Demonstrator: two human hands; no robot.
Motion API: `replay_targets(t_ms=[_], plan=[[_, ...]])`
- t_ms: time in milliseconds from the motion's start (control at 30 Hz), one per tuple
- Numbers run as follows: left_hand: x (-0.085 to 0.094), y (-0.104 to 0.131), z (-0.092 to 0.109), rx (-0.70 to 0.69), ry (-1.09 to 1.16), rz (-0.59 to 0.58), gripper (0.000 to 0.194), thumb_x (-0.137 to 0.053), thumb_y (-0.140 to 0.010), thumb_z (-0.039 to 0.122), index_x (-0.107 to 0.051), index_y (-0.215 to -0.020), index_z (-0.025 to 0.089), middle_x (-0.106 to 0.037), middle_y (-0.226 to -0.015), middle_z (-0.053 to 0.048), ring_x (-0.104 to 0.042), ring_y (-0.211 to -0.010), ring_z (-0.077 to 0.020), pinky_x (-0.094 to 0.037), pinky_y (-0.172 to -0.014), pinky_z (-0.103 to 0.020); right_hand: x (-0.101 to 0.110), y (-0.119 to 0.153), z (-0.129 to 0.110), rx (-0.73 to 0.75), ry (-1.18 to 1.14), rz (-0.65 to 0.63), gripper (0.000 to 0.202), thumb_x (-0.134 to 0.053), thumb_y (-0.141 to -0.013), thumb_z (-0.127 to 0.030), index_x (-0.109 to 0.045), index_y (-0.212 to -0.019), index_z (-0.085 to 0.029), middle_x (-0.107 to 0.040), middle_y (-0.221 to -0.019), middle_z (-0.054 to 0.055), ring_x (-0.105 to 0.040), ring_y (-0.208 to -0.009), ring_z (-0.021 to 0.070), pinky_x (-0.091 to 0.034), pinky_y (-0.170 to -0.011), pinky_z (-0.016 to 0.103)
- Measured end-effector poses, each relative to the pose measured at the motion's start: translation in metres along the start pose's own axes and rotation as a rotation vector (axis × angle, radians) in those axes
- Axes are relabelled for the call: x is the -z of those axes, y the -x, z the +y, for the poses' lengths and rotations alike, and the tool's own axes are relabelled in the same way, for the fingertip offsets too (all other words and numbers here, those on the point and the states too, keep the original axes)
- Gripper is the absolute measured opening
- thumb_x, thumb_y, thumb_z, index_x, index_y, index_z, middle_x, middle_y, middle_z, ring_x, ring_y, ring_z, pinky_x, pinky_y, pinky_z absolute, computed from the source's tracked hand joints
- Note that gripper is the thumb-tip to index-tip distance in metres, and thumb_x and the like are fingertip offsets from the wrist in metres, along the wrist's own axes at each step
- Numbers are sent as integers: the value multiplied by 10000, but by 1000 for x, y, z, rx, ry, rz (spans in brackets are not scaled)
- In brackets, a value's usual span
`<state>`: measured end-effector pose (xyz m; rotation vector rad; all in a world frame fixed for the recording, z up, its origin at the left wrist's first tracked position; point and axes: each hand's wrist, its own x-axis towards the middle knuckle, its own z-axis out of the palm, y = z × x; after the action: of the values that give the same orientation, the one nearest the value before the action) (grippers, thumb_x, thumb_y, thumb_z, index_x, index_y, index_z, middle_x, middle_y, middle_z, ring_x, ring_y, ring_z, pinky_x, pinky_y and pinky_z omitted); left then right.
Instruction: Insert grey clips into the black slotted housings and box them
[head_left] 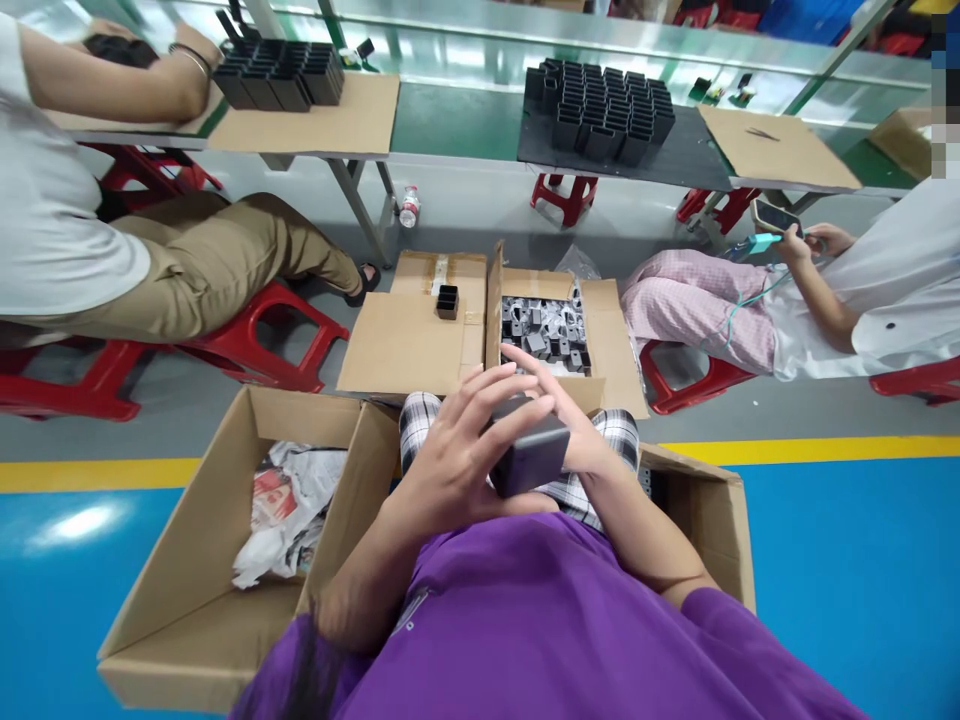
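Note:
Above my lap, my left hand (480,445) wraps its fingers over a dark grey box-shaped casing (534,458), with the thumb beneath it. My right hand (566,410) lies against the casing's far side; its fingers stretch out past it, and part of the hand is hidden behind the casing. Just beyond my hands, an open carton (611,340) holds many small dark grey and black parts amid clear plastic. A small black square holder (448,302) with open compartments stands on a closed cardboard box (412,345) to the left of that carton.
An open carton (187,560) with crumpled paper (292,510) stands at my left, another carton (712,510) at my right. Two people sit on red stools, one holding a phone (776,217). Stacked black casings (611,110) stand on the far bench (450,120).

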<state>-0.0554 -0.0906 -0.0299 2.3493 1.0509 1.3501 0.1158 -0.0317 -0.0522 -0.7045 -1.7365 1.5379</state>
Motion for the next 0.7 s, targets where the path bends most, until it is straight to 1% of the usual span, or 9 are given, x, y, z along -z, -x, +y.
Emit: replay_targets(t_ms=[100, 167, 267, 333, 400, 467, 533, 633, 700], plan=[[-9, 4, -14, -57, 0, 108, 982, -845, -607, 622, -446, -1444, 301, -569, -1398, -155, -561, -1281, -345, -406, -1113, -568, 8, -6, -24, -4, 14, -108, 966, -742, -786, -402, -218, -1574, -209, -701, -948, 19, -667, -762, 168, -581, -796, 332], [-19, 11, -26, -76, 29, 264, 893, -817, -596, 681, -503, -1346, 313, -619, -1310, -120, -629, -1168, -306, -431, -1077, -569, 8, -10, -36, -9, 50, -132, 982, -723, -787, -299, -162, -1587, -204, -673, -846, -14, -638, -722, 153, -568, -760, 306], [-30, 19, -41, -79, 80, 525, 682, -760, -625, 737, -550, -1137, 337, -676, -1099, -31, -673, -999, -248, -429, -1050, -567, -2, -17, -45, -10, 118, -185, 964, -684, -774, -203, -167, -1589, -207, -647, -782, -31, -607, -680, 144, -550, -712, 290], [-30, 19, -43, -104, 65, 654, 651, -696, -637, 799, -531, -1082, 353, -676, -1007, 0, -677, -911, -227, -465, -994, -537, -12, -23, -49, -18, 139, -225, 964, -669, -770, -169, -164, -1590, -219, -685, -871, 1, -627, -707, 153, -558, -724, 308], [-26, 12, -41, -141, 44, 719, 697, -626, -624, 867, -521, -1082, 354, -671, -964, 1, -670, -850, -220, -507, -903, -489, -20, -28, -53, -4, 153, -234, 971, -658, -768, -140, -155, -1593, -238, -708, -1045, 51, -670, -799, 178, -577, -784, 347], [-18, 1, -36, -139, 88, 768, 725, -603, -631, 878, -529, -1102, 332, -665, -946, -13, -655, -825, -215, -524, -833, -435, -22, -32, -60, 20, 172, -217, 958, -655, -787, -135, -155, -1595, -259, -691, -1179, 79, -694, -888, 200, -590, -836, 378], [-10, -11, -29, -89, 237, 842, 678, -593, -686, 843, -553, -1104, 310, -654, -921, -19, -639, -814, -203, -531, -797, -391, -20, -32, -71, 35, 164, -256, 900, -669, -841, -197, -178, -1590, -280, -678, -1242, 86, -709, -961, 212, -605, -859, 388], [-3, -23, -18, 79, 571, 993, 641, -421, -778, 858, -596, -1036, 297, -608, -851, -5, -600, -763, -173, -532, -725, -328, -11, -19, -91, 83, 139, -361, 821, -684, -894, -319, -226, -1576, -316, -648, -1330, 84, -707, -1075, 220, -621, -889, 382], [-2, -26, -9, 219, 781, 1024, 705, -302, -781, 891, -618, -965, 289, -575, -813, 0, -575, -739, -168, -529, -703, -324, -7, -4, -100, 153, 207, -319, 802, -696, -895, -319, -259, -1567, -329, -647, -1342, 77, -710, -1082, 217, -629, -894, 370]])
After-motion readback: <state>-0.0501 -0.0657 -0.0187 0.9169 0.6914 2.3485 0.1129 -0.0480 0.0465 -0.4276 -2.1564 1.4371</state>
